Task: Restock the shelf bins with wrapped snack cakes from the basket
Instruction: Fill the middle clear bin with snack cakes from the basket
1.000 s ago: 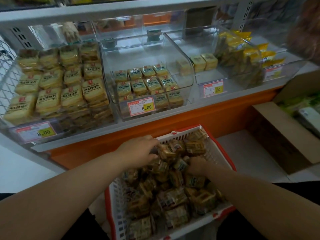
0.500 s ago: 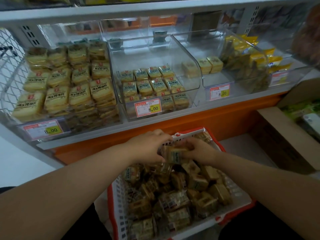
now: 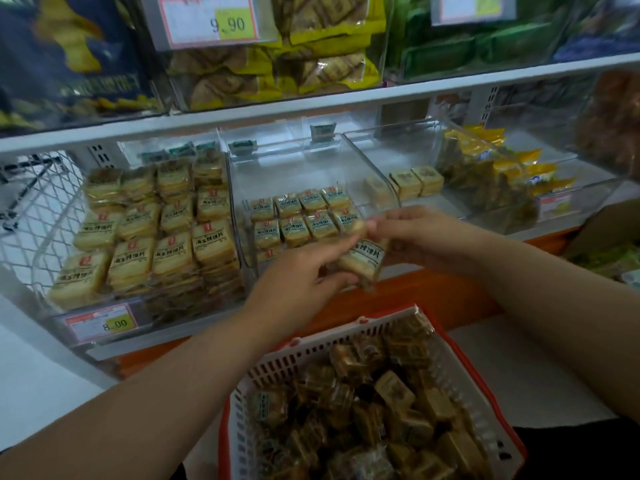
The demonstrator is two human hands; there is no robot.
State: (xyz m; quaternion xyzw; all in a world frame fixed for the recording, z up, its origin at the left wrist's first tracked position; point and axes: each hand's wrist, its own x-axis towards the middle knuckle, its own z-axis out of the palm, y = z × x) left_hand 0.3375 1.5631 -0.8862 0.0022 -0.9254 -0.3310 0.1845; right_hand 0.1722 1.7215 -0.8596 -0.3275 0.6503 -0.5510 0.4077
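Head view: both forearms are extended toward the clear plastic middle shelf bin (image 3: 298, 161), above the white slotted basket with red rim (image 3: 346, 344). A pale wrapped snack cake with black lettering (image 3: 363, 259) is pinched between the left hand (image 3: 298, 285) from below-left and the right hand (image 3: 415, 233), whose fingers are curled on its upper edge.
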